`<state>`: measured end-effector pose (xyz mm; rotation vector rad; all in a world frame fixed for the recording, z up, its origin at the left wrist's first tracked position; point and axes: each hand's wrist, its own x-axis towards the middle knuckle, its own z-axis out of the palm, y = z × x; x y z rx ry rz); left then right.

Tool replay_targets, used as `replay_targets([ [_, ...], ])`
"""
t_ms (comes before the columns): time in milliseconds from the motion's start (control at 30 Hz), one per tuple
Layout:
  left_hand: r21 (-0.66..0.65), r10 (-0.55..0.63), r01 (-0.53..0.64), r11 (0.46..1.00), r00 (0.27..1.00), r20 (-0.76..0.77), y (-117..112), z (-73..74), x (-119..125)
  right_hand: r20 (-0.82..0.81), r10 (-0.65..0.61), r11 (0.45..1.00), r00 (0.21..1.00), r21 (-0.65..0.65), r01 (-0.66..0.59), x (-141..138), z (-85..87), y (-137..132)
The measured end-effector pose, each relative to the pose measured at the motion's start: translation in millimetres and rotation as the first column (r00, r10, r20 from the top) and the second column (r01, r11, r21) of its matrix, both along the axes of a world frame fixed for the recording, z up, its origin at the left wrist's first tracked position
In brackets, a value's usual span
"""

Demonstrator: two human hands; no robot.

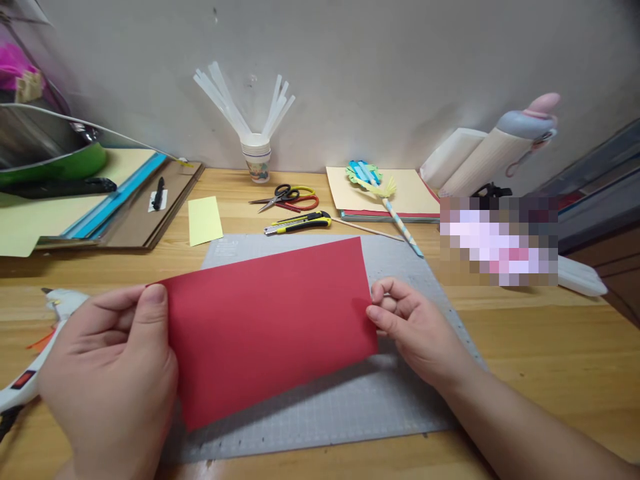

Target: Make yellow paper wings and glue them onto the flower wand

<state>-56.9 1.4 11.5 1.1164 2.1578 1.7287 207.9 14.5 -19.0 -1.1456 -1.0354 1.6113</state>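
Both hands pinch a red paper (270, 327) above the gray mat (350, 407): left hand (113, 373) on its left edge, right hand (410, 323) on its right. Scissors (287, 197), a knife (297, 223) and a yellow note (205, 220) lie behind; a glue gun (35, 360) lies left.

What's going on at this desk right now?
A person holds a red paper sheet by its two short edges, the left hand pinching one side and the right hand the other, lifted above a grey cutting mat on a wooden desk. Behind the mat lie scissors, a yellow utility knife and a yellow paper slip. A glue gun lies at the left edge.
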Motion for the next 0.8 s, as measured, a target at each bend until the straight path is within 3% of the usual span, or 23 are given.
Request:
replay_targets([
  [233, 0.004, -0.015, 0.015, 1.0, 1.0, 0.001, -0.3, -0.4, 2.2, 0.082, 0.023, 0.999, 0.996, 0.038, -0.026, -0.7, -0.3, -1.3],
  [367, -0.051, -0.074, 0.071, 0.996, 0.996, -0.057, -3.3, -2.9, 3.3, 0.086, -0.11, 0.989, 0.99, 0.107, 0.1, -1.0, 0.9, -0.2],
  [533, -0.102, -0.197, 0.185, 0.978, 0.973, -0.122, -7.2, -5.5, 4.0, 0.044, -0.26, 0.962, 0.965, 0.095, 0.255, -0.5, 6.1, 3.5],
  [800, -0.109, -0.172, 0.161, 0.981, 0.98, -0.104, -8.7, -6.5, 3.9, 0.014, -0.279, 0.95, 0.96, 0.149, 0.274, 1.6, 8.3, 3.7],
])
